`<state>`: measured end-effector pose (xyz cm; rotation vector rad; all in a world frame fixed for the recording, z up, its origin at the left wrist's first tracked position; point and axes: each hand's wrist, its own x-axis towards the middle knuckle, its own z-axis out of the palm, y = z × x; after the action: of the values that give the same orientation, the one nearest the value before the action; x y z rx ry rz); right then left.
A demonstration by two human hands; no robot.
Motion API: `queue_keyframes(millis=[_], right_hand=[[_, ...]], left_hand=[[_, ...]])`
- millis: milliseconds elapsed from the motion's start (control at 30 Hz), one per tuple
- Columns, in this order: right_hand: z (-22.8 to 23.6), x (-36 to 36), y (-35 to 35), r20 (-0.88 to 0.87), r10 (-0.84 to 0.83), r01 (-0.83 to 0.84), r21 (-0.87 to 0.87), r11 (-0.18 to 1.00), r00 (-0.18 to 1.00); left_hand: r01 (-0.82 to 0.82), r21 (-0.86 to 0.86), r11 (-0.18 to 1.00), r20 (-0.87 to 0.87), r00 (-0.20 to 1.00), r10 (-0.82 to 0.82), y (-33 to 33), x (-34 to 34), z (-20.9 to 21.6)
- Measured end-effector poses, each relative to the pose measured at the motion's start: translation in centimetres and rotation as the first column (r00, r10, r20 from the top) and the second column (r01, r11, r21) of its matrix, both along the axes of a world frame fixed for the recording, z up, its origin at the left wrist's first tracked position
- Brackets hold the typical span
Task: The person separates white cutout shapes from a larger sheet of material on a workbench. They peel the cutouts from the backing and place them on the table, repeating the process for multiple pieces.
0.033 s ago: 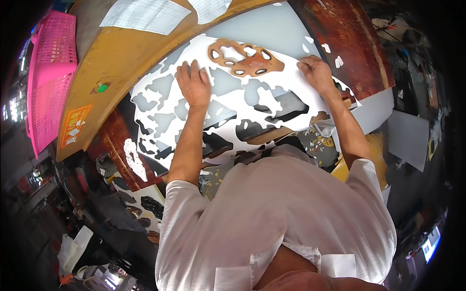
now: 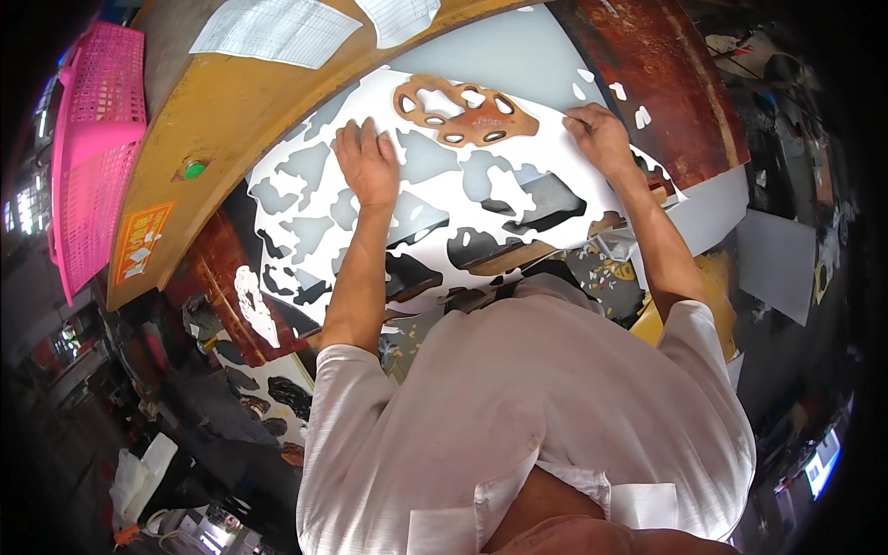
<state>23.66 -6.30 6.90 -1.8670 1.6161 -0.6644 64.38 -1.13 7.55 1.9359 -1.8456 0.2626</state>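
Stretching between two dark red ends, a grey-topped table (image 2: 504,46) sits in front of the person. A yellow-brown machine beam (image 2: 231,111) arches along its far edge and curves down past its left end. Covering most of the middle, a white sheet (image 2: 550,153) full of irregular holes reaches to the near edge; grey table top shows through many of them. A pink basket (image 2: 97,157) stands beyond the left end, outside the beam. Printed papers (image 2: 275,32) lie on the beam. Resting on the sheet, toward the table's far edge and between the two hands, is a brown board (image 2: 462,119) with oval holes, its narrow end toward the right. The left hand (image 2: 370,166) lies palm down on the sheet, fingers slightly spread. The right hand (image 2: 599,139) is curled at the sheet's right side; I cannot tell whether it pinches the sheet. White scraps (image 2: 643,117) lie near the table's right end. A green button (image 2: 194,170) sits on the beam.
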Motion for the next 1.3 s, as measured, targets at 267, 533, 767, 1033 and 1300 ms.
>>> queue_keyframes(millis=[267,533,767,1033,1300], right_hand=[[-2.3,0.0,0.2,0.098,-0.060,0.074,-0.149,0.986,0.993],[-2.3,-0.6,1.4,0.478,-0.219,0.334,-0.168,0.927,0.850],[-2.0,-2.1,8.5,0.542,-0.278,0.302,0.046,0.952,0.793],[-1.7,1.0,8.8,0.631,-0.158,0.154,0.061,0.986,0.760],[8.0,6.1,-4.5,0.551,-0.130,0.314,-0.255,0.915,0.825]], left_hand=[[0.222,0.006,0.975,-0.306,0.929,-0.210,10.6,-4.8,3.7],[0.249,0.054,0.967,-0.466,0.863,-0.196,22.7,-4.7,1.6],[0.187,-0.051,0.981,-0.266,0.944,-0.194,22.5,-5.7,-0.5],[0.121,0.001,0.993,-0.207,0.971,-0.119,23.0,-5.7,-1.1],[0.081,0.053,0.995,-0.118,0.990,-0.074,22.4,-6.1,-1.1]])
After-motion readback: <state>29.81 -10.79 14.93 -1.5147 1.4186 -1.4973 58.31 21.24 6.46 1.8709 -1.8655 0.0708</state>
